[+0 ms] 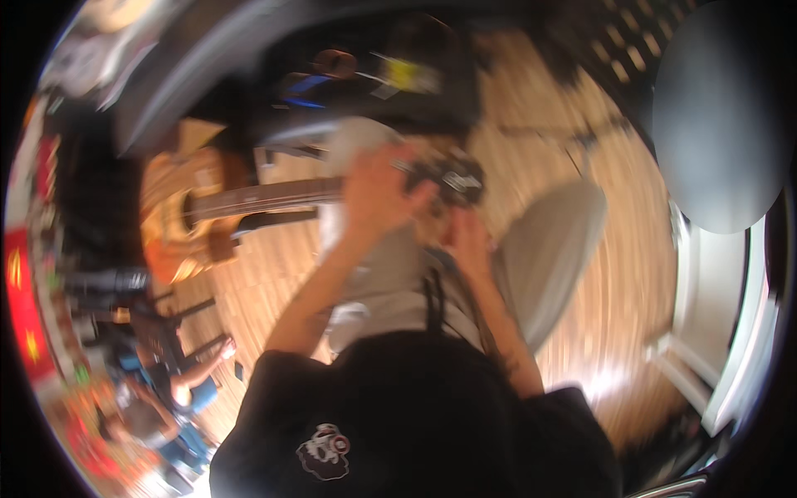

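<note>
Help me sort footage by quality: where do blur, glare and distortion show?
Head view: blur smears the left hand, right hand and guitar; same view, glare whitens the wooden floor at lower right, and straight edges bend toward the dark rim.

No text can be read; pale script (462, 181) on the black guitar headstock (448, 173) is blurred

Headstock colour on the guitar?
The headstock is black with a pale marking; it shows in the head view, somewhat blurred.
</note>
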A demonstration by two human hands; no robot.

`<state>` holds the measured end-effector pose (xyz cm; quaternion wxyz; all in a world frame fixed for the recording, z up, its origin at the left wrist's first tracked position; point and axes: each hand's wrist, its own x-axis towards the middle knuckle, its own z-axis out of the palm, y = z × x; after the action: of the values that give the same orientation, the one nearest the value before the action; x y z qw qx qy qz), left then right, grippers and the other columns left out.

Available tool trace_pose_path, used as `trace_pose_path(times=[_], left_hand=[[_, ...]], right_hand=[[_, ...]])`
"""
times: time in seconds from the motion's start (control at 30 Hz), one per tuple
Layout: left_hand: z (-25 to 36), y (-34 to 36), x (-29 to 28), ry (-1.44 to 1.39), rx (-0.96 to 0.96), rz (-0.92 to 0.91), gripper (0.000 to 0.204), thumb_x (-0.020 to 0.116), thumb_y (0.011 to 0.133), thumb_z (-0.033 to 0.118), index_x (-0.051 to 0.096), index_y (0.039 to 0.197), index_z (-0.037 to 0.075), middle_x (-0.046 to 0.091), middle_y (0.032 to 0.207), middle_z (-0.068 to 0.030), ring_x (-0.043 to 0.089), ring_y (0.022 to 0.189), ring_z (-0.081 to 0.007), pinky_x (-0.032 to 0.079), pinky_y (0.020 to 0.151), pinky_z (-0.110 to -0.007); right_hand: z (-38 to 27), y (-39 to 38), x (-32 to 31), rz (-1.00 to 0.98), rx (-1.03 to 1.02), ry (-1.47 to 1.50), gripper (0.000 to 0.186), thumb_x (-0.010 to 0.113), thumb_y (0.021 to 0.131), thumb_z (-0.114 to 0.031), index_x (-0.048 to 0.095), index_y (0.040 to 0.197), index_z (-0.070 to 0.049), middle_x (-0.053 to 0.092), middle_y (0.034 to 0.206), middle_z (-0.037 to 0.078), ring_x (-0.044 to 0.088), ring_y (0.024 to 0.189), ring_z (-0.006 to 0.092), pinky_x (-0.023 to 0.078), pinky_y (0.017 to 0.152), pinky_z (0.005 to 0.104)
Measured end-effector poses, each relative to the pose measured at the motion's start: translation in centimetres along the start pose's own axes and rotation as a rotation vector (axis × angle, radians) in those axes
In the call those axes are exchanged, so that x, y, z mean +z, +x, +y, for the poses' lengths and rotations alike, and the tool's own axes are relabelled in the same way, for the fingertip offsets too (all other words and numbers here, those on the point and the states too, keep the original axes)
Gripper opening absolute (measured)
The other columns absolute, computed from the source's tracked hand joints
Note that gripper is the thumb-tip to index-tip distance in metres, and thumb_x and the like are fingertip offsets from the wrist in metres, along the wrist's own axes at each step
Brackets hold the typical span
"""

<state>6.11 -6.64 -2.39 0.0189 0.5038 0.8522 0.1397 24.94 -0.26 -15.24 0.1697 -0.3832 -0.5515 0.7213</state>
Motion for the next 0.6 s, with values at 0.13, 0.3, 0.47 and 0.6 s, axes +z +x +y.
trace_pose_path(times=[0.13, 0.3, 0.47, 0.6], left_hand=[[-1.1, -0.4, -1.4, 0.047, 0.099, 0.108, 0.077, 0.057, 0.09, 0.06, 0.042, 0.15, 0.013, 0.04, 0.155, -0.0082, 0.035, 0.144, -0.0263, 0.024, 0.117, -0.056], [-3.4, -6.8, -3.5, 0.064, -0.036, 0.092, 0.07, 0.05, 0.096, 0.056, 0.038, 0.153, 0.018, 0.034, 0.159, -0.0059, 0.03, 0.148, -0.0234, 0.019, 0.119, -0.055], [-9.6, -12.6, -6.3, 0.155, -0.262, 0.249, 0.068, 0.048, 0.096, 0.06, 0.037, 0.154, 0.028, 0.029, 0.162, -0.0016, 0.026, 0.15, -0.0203, 0.016, 0.122, -0.054], [-15.9, -18.0, -8.3, 0.28, -0.361, 0.259, 0.07, 0.042, 0.097, 0.064, 0.036, 0.154, 0.023, 0.029, 0.163, -0.0049, 0.022, 0.152, -0.0204, 0.016, 0.122, -0.052]], right_hand=[[-2.7, 0.7, 0.4, 0.01, 0.105, 0.609, 0.057, 0.038, 0.1, -0.065, 0.048, 0.135, -0.02, 0.061, 0.115, 0.003, 0.059, 0.098, 0.0208, 0.051, 0.089, 0.0467], [-4.0, -0.4, 2.5, 0.014, 0.006, 0.576, 0.053, 0.044, 0.102, -0.058, 0.048, 0.137, -0.019, 0.059, 0.122, 0.004, 0.056, 0.101, 0.0204, 0.047, 0.088, 0.047], [-9.2, -1.9, 2.9, -0.024, -0.014, 0.467, 0.052, 0.041, 0.105, -0.055, 0.052, 0.133, -0.012, 0.06, 0.113, 0.004, 0.052, 0.101, 0.0191, 0.042, 0.089, 0.0435], [-9.2, -3.0, 2.4, -0.114, -0.075, 0.448, 0.049, 0.041, 0.105, -0.052, 0.053, 0.131, -0.012, 0.058, 0.109, 0.005, 0.051, 0.1, 0.0178, 0.042, 0.089, 0.039]])
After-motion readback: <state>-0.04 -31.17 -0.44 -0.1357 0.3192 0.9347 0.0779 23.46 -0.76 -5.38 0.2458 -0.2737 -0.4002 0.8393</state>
